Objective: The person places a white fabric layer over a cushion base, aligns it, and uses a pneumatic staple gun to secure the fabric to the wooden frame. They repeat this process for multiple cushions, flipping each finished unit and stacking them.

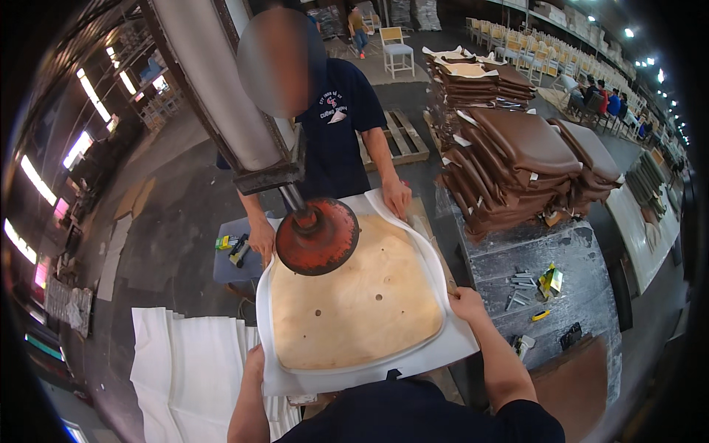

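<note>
white padding (452, 350) is grasped by my right hand (466, 304); my left hand (255, 362) touches its edge, grip i can't tell.

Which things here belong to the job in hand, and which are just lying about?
In the job:
Wooden panel
White sheet under it, left hand and right hand at its edges
Red disc over the panel

Apparently lying about:
Brown cushions
Small yellow tool
Metal pieces

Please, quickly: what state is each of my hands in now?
Left hand: at the left edge of the soft white padding sheet; grip hidden, cannot tell.
Right hand: closed on the sheet's right edge.
</note>
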Demonstrator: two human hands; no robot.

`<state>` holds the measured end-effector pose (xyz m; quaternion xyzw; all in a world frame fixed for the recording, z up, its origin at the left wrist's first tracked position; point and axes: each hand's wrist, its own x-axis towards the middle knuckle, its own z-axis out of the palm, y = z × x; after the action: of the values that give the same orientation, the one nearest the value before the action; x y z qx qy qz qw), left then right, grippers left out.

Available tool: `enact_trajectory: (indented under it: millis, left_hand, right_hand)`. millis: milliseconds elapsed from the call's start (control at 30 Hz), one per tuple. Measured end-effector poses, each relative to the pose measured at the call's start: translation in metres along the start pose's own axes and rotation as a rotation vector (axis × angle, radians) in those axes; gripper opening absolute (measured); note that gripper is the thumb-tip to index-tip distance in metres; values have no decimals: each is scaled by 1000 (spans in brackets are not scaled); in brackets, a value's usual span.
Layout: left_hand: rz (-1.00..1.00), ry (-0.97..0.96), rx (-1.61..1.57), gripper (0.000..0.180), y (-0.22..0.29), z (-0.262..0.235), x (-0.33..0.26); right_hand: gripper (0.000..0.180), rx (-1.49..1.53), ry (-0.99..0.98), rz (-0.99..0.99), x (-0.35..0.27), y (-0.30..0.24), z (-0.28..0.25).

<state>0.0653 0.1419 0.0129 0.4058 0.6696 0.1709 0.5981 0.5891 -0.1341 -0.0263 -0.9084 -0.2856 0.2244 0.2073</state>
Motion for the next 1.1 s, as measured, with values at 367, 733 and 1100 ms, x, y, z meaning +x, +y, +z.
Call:
enact_trajectory:
  millis: [367,733,1100]
  left_hand:
    - [-31,-65,-3,53,-5,-7,11]
    - [-24,-62,-8,59,-16,-13,9]
    - [788,511,671,39,6,11,2]
  right_hand:
    - [55,-37,-104,61,2,-6,-10]
    - [57,-117,-94,-2,3,-5,0]
    - [25,88,396,-269,-25,-46,-5]
